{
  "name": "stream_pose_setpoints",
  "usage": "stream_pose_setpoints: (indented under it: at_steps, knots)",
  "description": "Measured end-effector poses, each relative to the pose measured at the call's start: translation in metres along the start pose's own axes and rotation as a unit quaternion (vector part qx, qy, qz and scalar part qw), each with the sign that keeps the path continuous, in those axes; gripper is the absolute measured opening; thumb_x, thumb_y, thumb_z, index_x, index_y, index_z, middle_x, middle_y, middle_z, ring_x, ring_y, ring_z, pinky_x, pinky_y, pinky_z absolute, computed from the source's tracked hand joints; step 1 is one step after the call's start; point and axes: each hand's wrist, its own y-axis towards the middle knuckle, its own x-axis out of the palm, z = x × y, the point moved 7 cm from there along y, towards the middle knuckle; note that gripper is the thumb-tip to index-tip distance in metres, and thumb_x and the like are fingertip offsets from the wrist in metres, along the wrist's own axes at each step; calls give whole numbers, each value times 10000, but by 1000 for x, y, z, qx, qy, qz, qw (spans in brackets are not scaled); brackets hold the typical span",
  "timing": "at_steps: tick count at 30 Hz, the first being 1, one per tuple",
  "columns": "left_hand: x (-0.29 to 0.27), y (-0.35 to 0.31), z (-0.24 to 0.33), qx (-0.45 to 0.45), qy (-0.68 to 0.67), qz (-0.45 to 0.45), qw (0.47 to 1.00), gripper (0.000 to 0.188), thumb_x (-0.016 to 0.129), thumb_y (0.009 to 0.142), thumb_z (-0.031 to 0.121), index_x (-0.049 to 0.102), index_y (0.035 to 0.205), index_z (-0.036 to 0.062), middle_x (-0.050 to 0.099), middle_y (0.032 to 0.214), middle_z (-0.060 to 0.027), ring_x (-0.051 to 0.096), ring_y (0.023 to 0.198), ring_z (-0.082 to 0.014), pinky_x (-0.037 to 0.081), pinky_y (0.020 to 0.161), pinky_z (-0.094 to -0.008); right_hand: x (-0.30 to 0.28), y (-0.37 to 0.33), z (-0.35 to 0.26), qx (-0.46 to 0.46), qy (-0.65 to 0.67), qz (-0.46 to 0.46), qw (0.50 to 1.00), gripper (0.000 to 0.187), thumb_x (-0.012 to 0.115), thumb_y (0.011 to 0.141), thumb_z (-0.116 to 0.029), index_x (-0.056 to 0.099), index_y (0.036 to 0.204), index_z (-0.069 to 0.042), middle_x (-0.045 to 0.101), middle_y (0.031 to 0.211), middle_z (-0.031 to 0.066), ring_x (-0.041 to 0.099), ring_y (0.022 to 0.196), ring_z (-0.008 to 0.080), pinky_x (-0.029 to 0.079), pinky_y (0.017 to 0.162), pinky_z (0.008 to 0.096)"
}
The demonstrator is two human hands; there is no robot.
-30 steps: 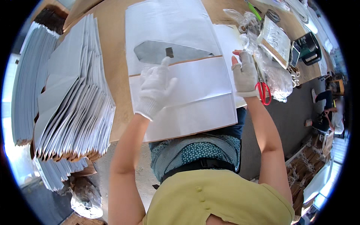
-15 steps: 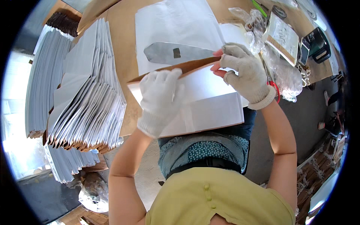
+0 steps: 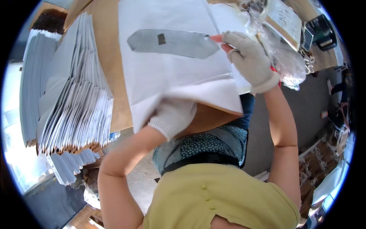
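A large white paper bag or sleeve with a brown inside point(image 3: 211, 116) lies at the table's front edge, its brown-lined mouth gaping toward me. My left hand point(image 3: 173, 116), in a white knit glove, is in that mouth under the white upper layer, which hides its fingers. A flat grey plate point(image 3: 181, 44) with pointed ends and a small dark square rests on white paper point(image 3: 152, 76) farther in. My right hand point(image 3: 251, 63), in a glove with bare fingertips, has its fingers apart and stretched to the plate's right end. Whether they grip it is unclear.
Tall stacks of folded white paper pieces point(image 3: 72, 110) with brown edges stand at the left. To the right lie clear plastic wrapping point(image 3: 288, 63), red-handled scissors point(image 3: 274, 69) mostly covered by my hand, a white box point(image 3: 282, 24) and a dark mug point(image 3: 322, 32).
My left hand has gone from the white piece's upper edge into its mouth, which has opened toward me. My right hand has let go of that edge and reached the plate's right end.
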Motion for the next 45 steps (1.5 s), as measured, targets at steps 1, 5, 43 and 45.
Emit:
stream_pose_setpoints:
  at_steps: [1, 5, 43, 45]
  knots:
    - [-20, 19, 19, 85, 31, 26, 996, 315, 612, 973, 298, 736, 1109, 43, 704, 1176, -193, 704, 1070, -388, 629, 698, -493, 7, -5, 25, -35, -59, 3, 998, 140, 702, 861, -152, 736, 996, -170, 734, 1154, 105, 674, 1136, 284, 533, 990, 409]
    - [-34, 59, 37, 90, -6, -18, 996, 387, 571, 1016, 358, 672, 1275, 89, 680, 1298, -199, 701, 1158, -333, 589, 947, -406, 53, -41, 72, -96, -199, -43, 974, 99, 685, 869, -151, 733, 952, -175, 719, 1205, 101, 667, 1146, 293, 547, 948, 423]
    - [-21, -76, 28, 154, -31, 92, 983, 260, 624, 908, 157, 703, 1151, 103, 697, 968, -86, 714, 788, -279, 579, 682, -417, 49, -63, 79, -18, 37, -214, 976, 451, 539, 832, 61, 722, 1214, -94, 757, 1132, 121, 711, 1100, 311, 547, 1007, 390]
    - [16, -69, 24, 89, 22, 63, 994, 256, 625, 912, 160, 701, 1145, 85, 706, 990, -108, 719, 807, -293, 584, 690, -419, 60, -47, 70, 130, 163, -316, 926, 408, 510, 922, -30, 698, 1281, -79, 760, 1177, 139, 717, 1087, 278, 532, 998, 377]
